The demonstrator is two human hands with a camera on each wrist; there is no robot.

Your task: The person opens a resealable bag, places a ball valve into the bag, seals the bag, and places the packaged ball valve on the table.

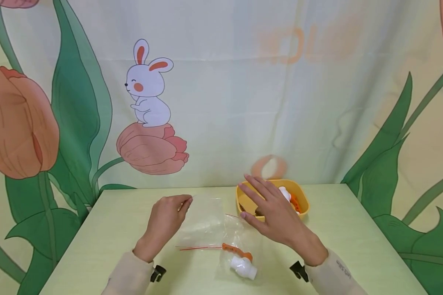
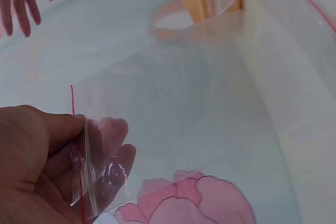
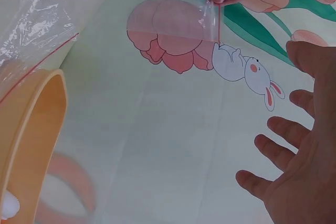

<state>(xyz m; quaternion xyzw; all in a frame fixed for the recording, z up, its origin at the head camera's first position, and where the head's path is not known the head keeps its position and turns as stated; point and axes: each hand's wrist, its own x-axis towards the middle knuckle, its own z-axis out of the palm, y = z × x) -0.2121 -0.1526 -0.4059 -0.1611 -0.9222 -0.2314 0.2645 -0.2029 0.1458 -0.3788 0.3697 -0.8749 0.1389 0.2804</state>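
Note:
My left hand (image 1: 166,219) pinches the red-striped edge of a clear zip bag (image 2: 168,103) between thumb and fingers. The bag is flat and see-through, with nothing visible inside. My right hand (image 1: 275,211) is held in the air with its fingers spread, in front of a yellow tray (image 1: 304,209), and holds nothing. On the table between the hands lies another clear zip bag (image 1: 227,272), with an orange piece (image 1: 236,250) and a white bottle-shaped piece (image 1: 243,268) inside. The right hand hides part of the tray.
Inside the tray are white pieces (image 1: 285,193), orange pieces (image 1: 294,202) and some brown ones (image 1: 258,212). The pale green table (image 1: 114,229) ends at a printed curtain (image 1: 214,102) with a rabbit and tulips.

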